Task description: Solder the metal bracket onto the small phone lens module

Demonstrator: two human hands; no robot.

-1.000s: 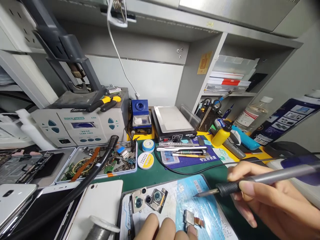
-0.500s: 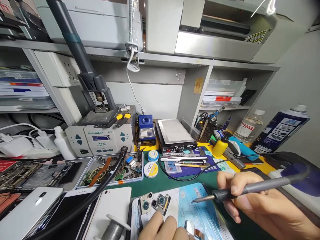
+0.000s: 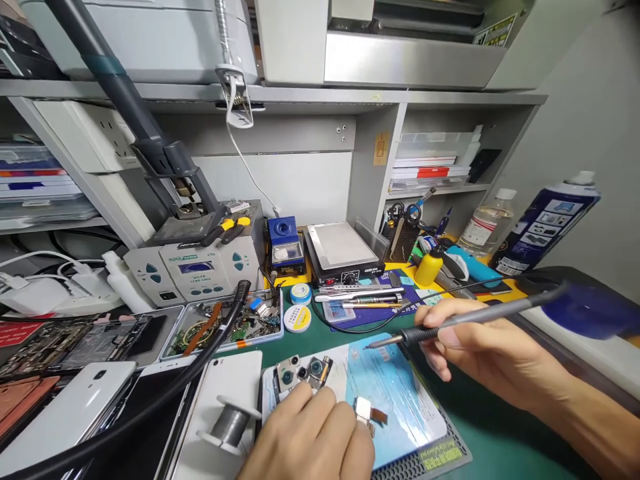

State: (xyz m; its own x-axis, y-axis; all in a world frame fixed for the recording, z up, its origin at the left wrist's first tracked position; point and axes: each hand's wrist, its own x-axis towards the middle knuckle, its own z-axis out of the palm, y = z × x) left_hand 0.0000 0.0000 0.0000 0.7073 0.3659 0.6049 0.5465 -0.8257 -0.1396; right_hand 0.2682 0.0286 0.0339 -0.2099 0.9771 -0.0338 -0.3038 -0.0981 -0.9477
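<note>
My right hand grips a soldering iron by its dark handle. The iron's thin metal tip points left, above a blue-and-white sheet. My left hand is closed, knuckles up, over the left part of the sheet; its fingertips are hidden, so what they hold I cannot make out. Just beyond its knuckles lie phone camera modules with round lenses. To its right, a small part with a brown flex cable rests on the sheet. A solder wire spool stands left of my left hand.
A thick black hose crosses over several phones at left. Behind are a tray of circuit parts, a grey rework station, two small round tins and a flat heating plate. Bottles and a spray can stand at right.
The view has tipped downward, showing more of my left hand and the sheet. My right hand and the iron appear farther up and left. Both hands keep their closed posture.
</note>
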